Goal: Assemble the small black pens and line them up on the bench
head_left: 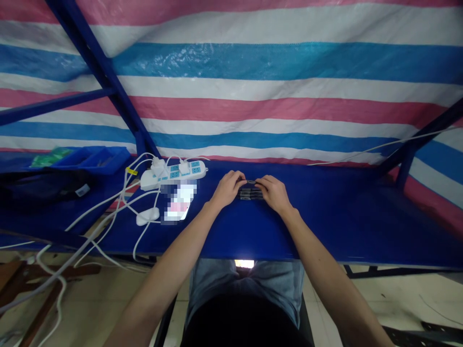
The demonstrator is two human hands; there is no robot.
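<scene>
My left hand [229, 188] and my right hand [274, 192] meet over the middle of the blue table [249, 231]. Between their fingertips is a small dark flat piece [250, 182], pinched at its left and right ends. Just below it lie several similar thin black pieces [251, 194], close together in a row or stack; I cannot tell which. The fingers of my right hand partly cover their right end. What kind of pieces they are is too small to make out.
A white power strip [173, 175] with plugs in it lies to the left. Near it are a blurred-out lit phone [181, 202], a white charger puck [147, 216] and loose white cables. Further left are a blue divided tray [104, 159] and a dark bag [43, 185].
</scene>
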